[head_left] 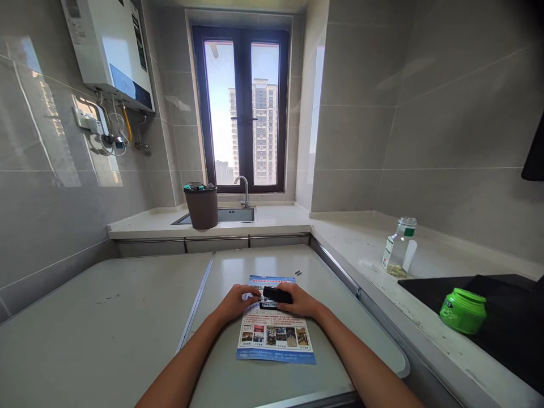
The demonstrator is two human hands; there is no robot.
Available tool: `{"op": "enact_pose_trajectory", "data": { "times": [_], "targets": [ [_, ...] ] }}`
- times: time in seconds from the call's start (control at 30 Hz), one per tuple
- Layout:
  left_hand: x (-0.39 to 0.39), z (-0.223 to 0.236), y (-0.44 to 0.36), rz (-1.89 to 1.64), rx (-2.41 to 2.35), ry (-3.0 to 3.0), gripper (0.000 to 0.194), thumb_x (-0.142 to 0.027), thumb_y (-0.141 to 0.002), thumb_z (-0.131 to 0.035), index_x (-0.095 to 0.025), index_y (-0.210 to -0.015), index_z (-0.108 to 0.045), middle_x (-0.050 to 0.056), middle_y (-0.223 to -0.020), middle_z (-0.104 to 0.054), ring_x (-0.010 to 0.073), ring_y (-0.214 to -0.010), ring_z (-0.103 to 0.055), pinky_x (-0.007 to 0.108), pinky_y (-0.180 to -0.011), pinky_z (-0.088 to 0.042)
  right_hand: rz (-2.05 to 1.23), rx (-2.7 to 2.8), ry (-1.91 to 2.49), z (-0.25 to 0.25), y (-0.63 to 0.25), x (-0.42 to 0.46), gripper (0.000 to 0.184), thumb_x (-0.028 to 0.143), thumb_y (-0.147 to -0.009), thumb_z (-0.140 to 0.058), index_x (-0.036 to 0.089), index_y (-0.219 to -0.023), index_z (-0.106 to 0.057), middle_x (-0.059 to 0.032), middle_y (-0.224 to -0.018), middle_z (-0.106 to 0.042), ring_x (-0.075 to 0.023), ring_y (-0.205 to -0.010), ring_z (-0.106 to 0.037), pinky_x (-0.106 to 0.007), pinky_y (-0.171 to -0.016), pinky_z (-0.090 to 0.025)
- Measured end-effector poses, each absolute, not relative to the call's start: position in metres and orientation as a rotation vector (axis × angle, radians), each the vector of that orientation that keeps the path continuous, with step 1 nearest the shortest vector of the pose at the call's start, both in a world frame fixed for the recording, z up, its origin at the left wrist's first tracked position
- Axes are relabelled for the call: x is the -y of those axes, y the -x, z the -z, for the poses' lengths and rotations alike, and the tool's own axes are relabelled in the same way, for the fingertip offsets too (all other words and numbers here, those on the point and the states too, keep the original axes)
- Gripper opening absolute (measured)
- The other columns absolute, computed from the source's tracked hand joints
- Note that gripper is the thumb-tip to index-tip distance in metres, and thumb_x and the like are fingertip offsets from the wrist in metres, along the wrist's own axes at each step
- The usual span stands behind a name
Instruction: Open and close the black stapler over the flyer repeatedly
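A printed flyer (276, 334) with blue borders lies flat on the grey table (127, 323) in front of me. A small black stapler (277, 295) rests across its upper part. My right hand (302, 302) is closed on the stapler's right end from behind. My left hand (237, 301) sits at the stapler's left end, its fingers curled onto the flyer and touching the stapler's tip. A tiny strip of staples (298, 273) lies on the table just beyond the flyer's top right corner.
A brown bin (201, 205) stands by the sink (229, 215) and tap (243, 190) under the window. On the right counter are a clear bottle (399, 248), a green jar (463, 310) and a black hob (501, 317). A water heater (111, 48) hangs top left.
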State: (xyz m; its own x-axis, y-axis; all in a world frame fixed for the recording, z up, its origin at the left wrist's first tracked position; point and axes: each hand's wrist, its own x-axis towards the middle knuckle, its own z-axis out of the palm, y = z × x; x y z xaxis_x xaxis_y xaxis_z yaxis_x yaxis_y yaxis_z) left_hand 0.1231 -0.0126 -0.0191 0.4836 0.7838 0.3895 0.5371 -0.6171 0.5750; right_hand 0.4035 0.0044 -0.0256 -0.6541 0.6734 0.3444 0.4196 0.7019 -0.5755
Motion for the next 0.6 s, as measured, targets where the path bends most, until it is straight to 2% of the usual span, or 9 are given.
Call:
{"op": "enact_pose_trajectory", "data": {
  "times": [0.6],
  "targets": [
    [0.0118,0.0218,-0.1213,-0.904,-1.041,-2.318,0.019,-0.031,-0.091,-0.065,-0.024,-0.102,-0.078,0.001,-0.098,-0.078,0.0193,-0.090,-0.070,0.028,-0.088,-0.049,-0.656,2.361,0.740,0.0317,-0.4046,-0.0109,0.032,0.042,-0.084,-0.072,0.020,-0.106,-0.065,-0.0035,-0.099,-0.063,-0.0197,-0.088,-0.057,-0.028,-0.076,-0.043]
  ]
}}
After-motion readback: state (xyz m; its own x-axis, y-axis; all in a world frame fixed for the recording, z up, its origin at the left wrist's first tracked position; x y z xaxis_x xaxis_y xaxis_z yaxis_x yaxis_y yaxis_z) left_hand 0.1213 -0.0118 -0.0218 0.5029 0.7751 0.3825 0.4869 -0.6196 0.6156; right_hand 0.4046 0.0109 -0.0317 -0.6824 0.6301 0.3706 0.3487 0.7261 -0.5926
